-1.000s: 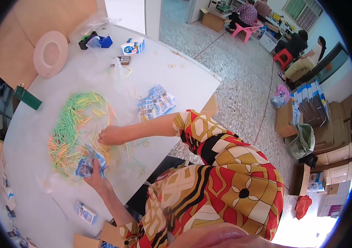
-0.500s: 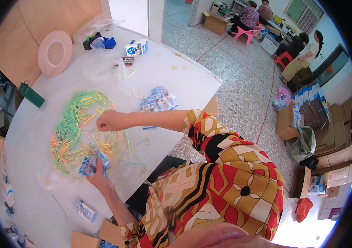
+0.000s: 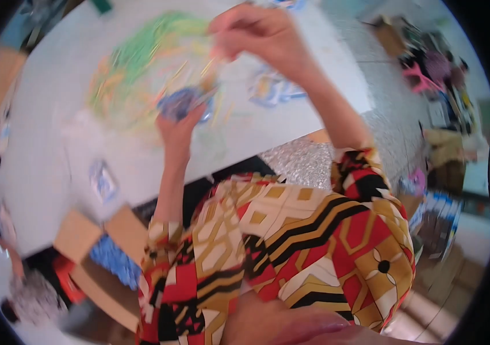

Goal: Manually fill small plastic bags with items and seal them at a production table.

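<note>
My left hand (image 3: pixel 177 129) is closed round a small blue-and-white packet (image 3: pixel 179 104), held over the near side of a heap of thin sticks. Above and to the right of it, my right hand (image 3: pixel 259 40) is raised with thumb and fingers pinched together. Yellowish sticks show between the packet and those fingertips, but blur hides whether the fingers grip any. Green, yellow and orange sticks (image 3: pixel 147 49) lie in a loose curved heap on the white table (image 3: pixel 43 149). Right of the packet, more blue-and-white packets (image 3: pixel 276 89) lie spread out under my right forearm.
A single blue-and-white pack (image 3: pixel 103 181) lies near the table's front edge. Below it stands an open cardboard box (image 3: pixel 75 236) with blue packets (image 3: pixel 115 261) inside. Another person (image 3: pixel 35 299) is at the lower left. A pink chair (image 3: pixel 420 77) and cartons are on the right.
The view has shifted, showing more of the near-left box. My right hand has moved away from the stick heap, up and to the right of the packet. My left hand still holds the packet.
</note>
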Demonstrator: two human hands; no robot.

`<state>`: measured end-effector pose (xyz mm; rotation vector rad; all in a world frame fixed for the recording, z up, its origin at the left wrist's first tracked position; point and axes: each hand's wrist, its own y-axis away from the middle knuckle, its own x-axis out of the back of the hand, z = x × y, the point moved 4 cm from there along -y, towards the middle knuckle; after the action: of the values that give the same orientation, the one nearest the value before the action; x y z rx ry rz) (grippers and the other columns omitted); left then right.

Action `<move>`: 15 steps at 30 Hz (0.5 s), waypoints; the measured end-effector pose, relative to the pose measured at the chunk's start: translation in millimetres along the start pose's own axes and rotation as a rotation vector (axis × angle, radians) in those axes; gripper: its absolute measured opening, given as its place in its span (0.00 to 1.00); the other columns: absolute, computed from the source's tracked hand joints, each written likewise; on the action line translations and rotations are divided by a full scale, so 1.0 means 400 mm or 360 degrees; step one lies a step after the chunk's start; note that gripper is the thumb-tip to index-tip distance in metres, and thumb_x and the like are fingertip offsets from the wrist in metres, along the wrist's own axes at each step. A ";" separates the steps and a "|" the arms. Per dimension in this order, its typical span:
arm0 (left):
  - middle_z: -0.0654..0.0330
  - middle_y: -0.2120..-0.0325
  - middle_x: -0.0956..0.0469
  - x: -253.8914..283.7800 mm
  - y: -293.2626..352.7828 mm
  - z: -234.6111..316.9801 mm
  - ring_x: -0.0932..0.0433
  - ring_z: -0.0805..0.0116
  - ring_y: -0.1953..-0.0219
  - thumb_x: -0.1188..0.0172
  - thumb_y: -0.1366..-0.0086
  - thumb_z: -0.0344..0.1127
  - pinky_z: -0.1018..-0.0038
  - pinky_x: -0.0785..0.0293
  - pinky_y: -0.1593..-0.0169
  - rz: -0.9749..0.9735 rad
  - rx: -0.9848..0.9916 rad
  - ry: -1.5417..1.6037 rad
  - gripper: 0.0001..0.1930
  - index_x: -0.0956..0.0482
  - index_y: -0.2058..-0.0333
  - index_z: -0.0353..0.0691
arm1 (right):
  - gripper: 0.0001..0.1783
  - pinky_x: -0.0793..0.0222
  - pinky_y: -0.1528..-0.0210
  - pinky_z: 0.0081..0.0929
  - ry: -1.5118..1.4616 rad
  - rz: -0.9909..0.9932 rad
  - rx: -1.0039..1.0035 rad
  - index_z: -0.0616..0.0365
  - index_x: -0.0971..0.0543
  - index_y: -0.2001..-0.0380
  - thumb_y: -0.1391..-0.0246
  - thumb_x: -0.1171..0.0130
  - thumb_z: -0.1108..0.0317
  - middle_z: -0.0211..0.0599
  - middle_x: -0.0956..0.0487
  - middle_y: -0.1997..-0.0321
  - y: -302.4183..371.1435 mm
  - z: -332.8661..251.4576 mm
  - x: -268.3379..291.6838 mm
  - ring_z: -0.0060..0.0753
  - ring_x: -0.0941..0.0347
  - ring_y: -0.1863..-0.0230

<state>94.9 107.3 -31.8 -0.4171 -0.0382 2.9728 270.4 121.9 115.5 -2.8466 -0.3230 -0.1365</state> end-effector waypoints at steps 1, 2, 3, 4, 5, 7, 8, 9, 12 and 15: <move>0.65 0.71 0.25 0.003 0.001 0.021 0.28 0.78 0.69 0.35 0.51 0.25 0.80 0.31 0.64 0.0001 0.0009 -0.0001 0.12 0.24 0.66 0.33 | 0.07 0.30 0.65 0.17 -0.0040 -0.0004 -0.0139 0.64 0.25 0.64 0.47 0.46 0.74 0.33 0.24 0.66 -0.008 -0.005 -0.008 0.19 0.27 0.66; 0.66 0.72 0.25 -0.002 -0.002 0.031 0.28 0.79 0.70 0.36 0.51 0.25 0.80 0.31 0.65 -0.0027 0.0016 0.0052 0.11 0.23 0.67 0.33 | 0.06 0.30 0.68 0.15 -0.0167 -0.0228 0.0394 0.64 0.25 0.66 0.48 0.45 0.75 0.32 0.24 0.68 -0.028 -0.010 -0.021 0.18 0.27 0.70; 0.66 0.72 0.24 -0.006 -0.002 0.030 0.28 0.79 0.70 0.36 0.50 0.25 0.81 0.31 0.66 -0.0068 0.0019 0.0113 0.10 0.23 0.67 0.33 | 0.04 0.30 0.71 0.14 -0.0298 -0.0419 0.0934 0.64 0.25 0.68 0.49 0.44 0.77 0.31 0.23 0.71 -0.037 -0.021 -0.034 0.17 0.28 0.73; 0.66 0.72 0.24 0.007 0.009 0.030 0.28 0.79 0.70 0.36 0.50 0.25 0.81 0.31 0.66 -0.0008 0.0036 0.0090 0.10 0.23 0.67 0.33 | 0.04 0.30 0.71 0.14 -0.0357 -0.0448 0.0919 0.64 0.25 0.68 0.49 0.44 0.77 0.31 0.23 0.71 -0.020 -0.024 -0.045 0.17 0.28 0.73; 0.66 0.72 0.24 0.019 0.012 0.025 0.28 0.80 0.71 0.36 0.50 0.25 0.81 0.31 0.66 -0.0019 0.0058 0.0150 0.10 0.22 0.67 0.34 | 0.04 0.31 0.71 0.13 -0.0194 -0.0244 0.0362 0.64 0.25 0.69 0.49 0.44 0.77 0.31 0.23 0.71 -0.018 -0.033 -0.063 0.16 0.28 0.73; 0.66 0.72 0.23 0.015 0.015 0.019 0.28 0.80 0.71 0.37 0.49 0.25 0.82 0.31 0.66 -0.0064 0.0086 0.0215 0.10 0.22 0.66 0.34 | 0.03 0.31 0.71 0.13 -0.0003 -0.0019 -0.0193 0.64 0.25 0.69 0.49 0.44 0.76 0.31 0.23 0.72 -0.018 0.012 -0.053 0.15 0.29 0.74; 0.65 0.72 0.23 0.009 0.017 0.018 0.27 0.80 0.71 0.36 0.49 0.25 0.82 0.31 0.66 -0.0076 0.0102 0.0190 0.10 0.22 0.66 0.34 | 0.03 0.32 0.71 0.12 -0.0223 -0.0256 0.0325 0.65 0.25 0.69 0.49 0.44 0.76 0.31 0.23 0.73 -0.035 0.013 -0.067 0.15 0.29 0.74; 0.65 0.73 0.23 0.002 0.018 0.018 0.27 0.80 0.72 0.36 0.49 0.26 0.82 0.31 0.66 -0.0088 0.0114 0.0166 0.10 0.22 0.66 0.34 | 0.03 0.32 0.72 0.11 -0.0437 -0.0494 0.0849 0.65 0.25 0.69 0.49 0.44 0.77 0.30 0.23 0.74 -0.027 -0.003 -0.073 0.14 0.29 0.75; 0.64 0.72 0.22 0.014 0.023 0.021 0.27 0.80 0.71 0.36 0.49 0.26 0.82 0.30 0.65 -0.0048 0.0135 0.0153 0.11 0.22 0.65 0.34 | 0.03 0.32 0.72 0.11 -0.0007 -0.0017 -0.0238 0.65 0.25 0.70 0.49 0.44 0.77 0.30 0.24 0.74 0.014 -0.020 -0.069 0.14 0.29 0.75; 0.64 0.72 0.22 0.010 0.026 0.020 0.26 0.80 0.71 0.35 0.49 0.27 0.82 0.30 0.65 -0.0057 0.0134 0.0217 0.11 0.22 0.65 0.34 | 0.03 0.34 0.74 0.10 -0.0035 -0.0016 -0.0210 0.64 0.25 0.70 0.49 0.43 0.76 0.29 0.24 0.75 0.020 -0.022 -0.072 0.13 0.29 0.75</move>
<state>87.6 97.5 -25.5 -0.6004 0.0925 2.8908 243.9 106.2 118.4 -2.9789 -0.3447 -0.1333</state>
